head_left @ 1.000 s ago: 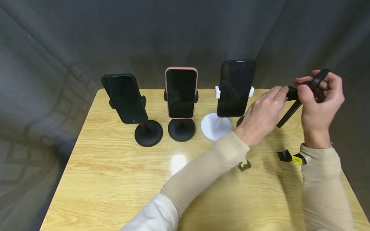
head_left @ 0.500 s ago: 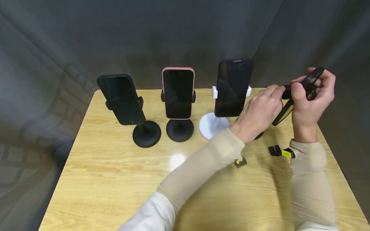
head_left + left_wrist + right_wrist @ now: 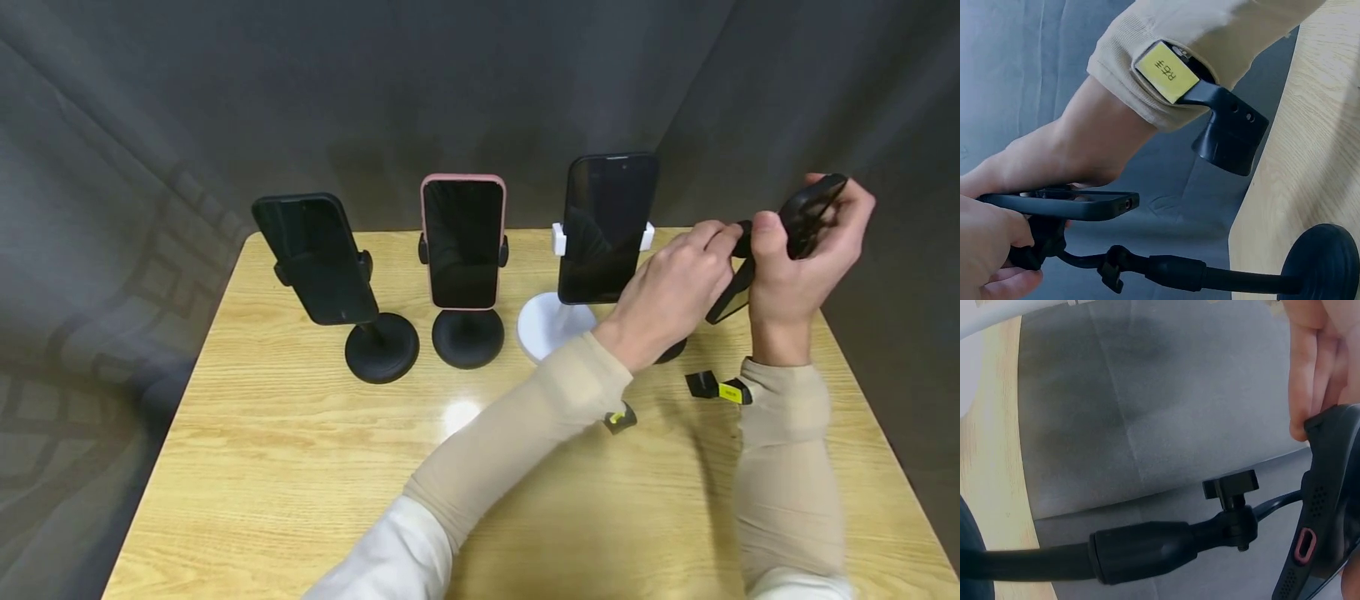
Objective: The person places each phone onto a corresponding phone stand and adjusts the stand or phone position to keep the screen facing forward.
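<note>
My right hand [image 3: 806, 267] grips a black-cased phone [image 3: 731, 298], which slants across its palm with the thumb on the near side. At the phone's left, my left hand [image 3: 671, 283] grips the black clamp [image 3: 1047, 237] of a phone stand. The phone [image 3: 1085, 206] lies against that clamp in the left wrist view; whether it is seated inside cannot be told. From the clamp a thin neck leads to the stand's black pole [image 3: 1147, 550] and round base [image 3: 1329, 262]. My left forearm partly hides this stand in the head view.
Left of my hands stand a white stand [image 3: 551, 325] with a black phone [image 3: 611, 225], a black stand [image 3: 468, 337] with a pink-edged phone [image 3: 465, 242], and another black stand [image 3: 382, 350] with a tilted dark phone [image 3: 315, 258]. A grey curtain [image 3: 450, 83] hangs behind the wooden table [image 3: 300, 467].
The phone in my right hand has turned, so more of its face shows instead of its thin edge. My right forearm has shifted left. The left hand keeps hold of the clamp.
</note>
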Available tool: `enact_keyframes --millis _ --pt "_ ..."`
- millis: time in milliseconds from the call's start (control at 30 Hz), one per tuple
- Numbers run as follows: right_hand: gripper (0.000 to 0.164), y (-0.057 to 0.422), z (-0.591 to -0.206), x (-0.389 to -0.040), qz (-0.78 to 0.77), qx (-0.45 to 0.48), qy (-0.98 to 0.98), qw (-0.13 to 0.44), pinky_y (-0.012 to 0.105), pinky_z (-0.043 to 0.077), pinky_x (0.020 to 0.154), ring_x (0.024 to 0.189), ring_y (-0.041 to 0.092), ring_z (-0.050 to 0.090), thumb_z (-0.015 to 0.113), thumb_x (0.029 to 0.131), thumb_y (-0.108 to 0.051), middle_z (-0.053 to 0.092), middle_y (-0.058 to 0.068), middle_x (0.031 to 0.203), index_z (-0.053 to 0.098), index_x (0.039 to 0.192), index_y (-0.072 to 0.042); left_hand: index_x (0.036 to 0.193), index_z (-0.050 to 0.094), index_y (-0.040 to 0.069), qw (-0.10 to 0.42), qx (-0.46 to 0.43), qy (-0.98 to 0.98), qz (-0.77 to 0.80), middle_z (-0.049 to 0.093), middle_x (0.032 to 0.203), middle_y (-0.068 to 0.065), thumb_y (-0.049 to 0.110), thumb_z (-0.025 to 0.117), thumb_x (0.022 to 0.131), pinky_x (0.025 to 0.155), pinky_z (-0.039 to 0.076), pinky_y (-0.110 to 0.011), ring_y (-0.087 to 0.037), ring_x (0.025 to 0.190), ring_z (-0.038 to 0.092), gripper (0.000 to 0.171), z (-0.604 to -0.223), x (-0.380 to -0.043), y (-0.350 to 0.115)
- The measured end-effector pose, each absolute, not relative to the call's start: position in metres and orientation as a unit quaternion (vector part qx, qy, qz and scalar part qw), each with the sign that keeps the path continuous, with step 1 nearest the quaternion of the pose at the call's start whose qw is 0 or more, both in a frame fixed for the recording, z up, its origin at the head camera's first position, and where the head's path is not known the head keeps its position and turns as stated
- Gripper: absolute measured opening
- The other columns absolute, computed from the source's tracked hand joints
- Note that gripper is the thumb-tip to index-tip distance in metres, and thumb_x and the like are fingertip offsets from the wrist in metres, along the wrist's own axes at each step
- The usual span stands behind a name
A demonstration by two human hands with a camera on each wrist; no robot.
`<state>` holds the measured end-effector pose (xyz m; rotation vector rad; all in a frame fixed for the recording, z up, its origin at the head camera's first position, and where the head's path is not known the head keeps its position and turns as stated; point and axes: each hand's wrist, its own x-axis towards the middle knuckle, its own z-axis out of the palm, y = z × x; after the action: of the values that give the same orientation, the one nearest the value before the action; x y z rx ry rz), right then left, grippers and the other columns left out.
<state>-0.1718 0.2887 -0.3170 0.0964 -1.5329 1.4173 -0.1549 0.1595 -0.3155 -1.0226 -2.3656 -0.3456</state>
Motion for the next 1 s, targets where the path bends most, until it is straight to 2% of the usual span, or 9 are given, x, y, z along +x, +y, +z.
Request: enact_keyframes --millis 433,667,1000 --pt "0.06 0.288 -0.32 -0.175 0.48 -0.007 -0.683 0.551 0.017 0.03 0.061 0.066 0.007 0.047 0.078 0.054 -0.036 0.052 -0.01 0.071 0.056 0.103 -0.01 0.129 0.056 0.009 0.235 -0.384 -0.885 -0.118 0.059 0.122 0.001 0.019 0.036 0.1 0.096 0.038 -0.011 -0.007 0.105 0.055 0.037 -0.308 -0.151 0.155" --pt "0.057 0.295 -0.323 -0.177 0.448 -0.019 -0.689 0.569 0.017 0.032 0.061 0.066 0.007 0.048 0.076 0.056 -0.034 0.053 -0.011 0.073 0.056 0.104 -0.011 0.125 0.058 0.01 0.246 -0.379 -0.883 -0.129 0.06 0.117 0.002 0.017 0.038 0.098 0.092 0.041 -0.01 -0.006 0.1 0.056 0.035 -0.309 -0.15 0.157" --pt "0.06 0.281 -0.316 -0.176 0.431 -0.03 -0.675 0.598 0.02 0.038 0.07 0.073 0.009 0.051 0.075 0.058 -0.033 0.054 -0.013 0.08 0.05 0.105 -0.006 0.113 0.062 0.012 0.265 -0.375 -0.879 -0.128 0.061 0.104 0.006 0.016 0.038 0.097 0.083 0.042 -0.009 -0.005 0.09 0.054 0.03 -0.313 -0.147 0.156"
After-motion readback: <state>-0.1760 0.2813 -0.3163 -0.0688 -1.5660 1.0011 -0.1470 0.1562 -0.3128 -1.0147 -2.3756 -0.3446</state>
